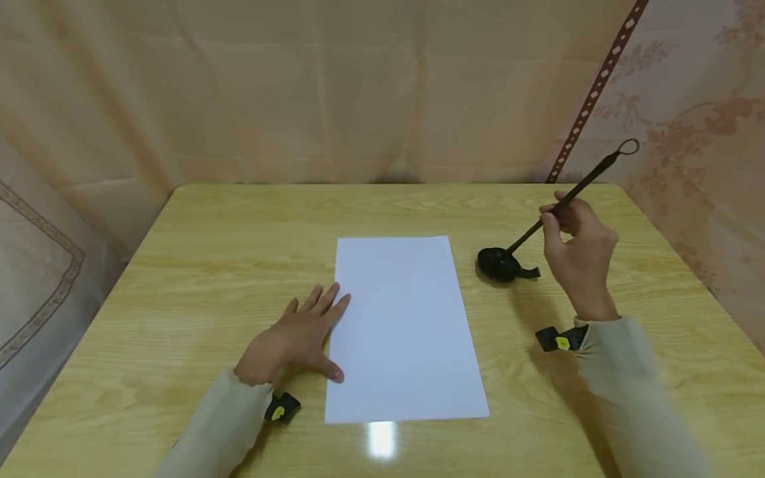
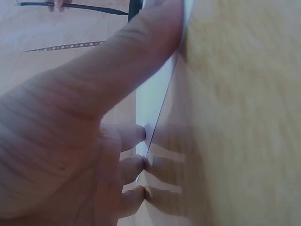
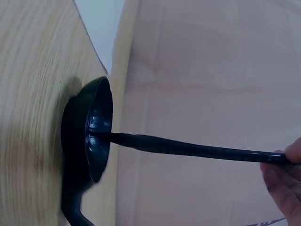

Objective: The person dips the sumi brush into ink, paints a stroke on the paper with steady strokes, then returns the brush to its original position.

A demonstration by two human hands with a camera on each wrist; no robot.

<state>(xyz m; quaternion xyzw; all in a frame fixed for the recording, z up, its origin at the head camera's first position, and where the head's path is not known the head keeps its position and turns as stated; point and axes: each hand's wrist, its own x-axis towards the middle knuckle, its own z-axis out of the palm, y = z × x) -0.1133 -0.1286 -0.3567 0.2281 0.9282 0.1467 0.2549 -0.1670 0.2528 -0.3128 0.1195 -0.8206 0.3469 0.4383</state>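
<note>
A blank sheet of white paper (image 1: pixel 400 332) lies on the wooden table in front of me. My left hand (image 1: pixel 293 338) rests spread at its left edge, with the thumb and fingertips touching that side. Between thumb and fingers, my right hand (image 1: pixel 582 255) pinches a dark calligraphy brush (image 1: pixel 588 180) partway up its handle; a loop tops the upper end. The brush slants down into a black ink dish (image 1: pixel 497 265) with a short curved handle, right of the paper. In the right wrist view, the brush tip (image 3: pixel 99 135) is inside the dish's bowl.
The light wooden table (image 1: pixel 209 265) reaches back to a beige cloth backdrop (image 1: pixel 299 99). Patterned cloth (image 1: pixel 705 133) hangs along the right side, and a bordered cloth (image 1: pixel 36 279) along the left. Bright glare shows on the table just below the paper.
</note>
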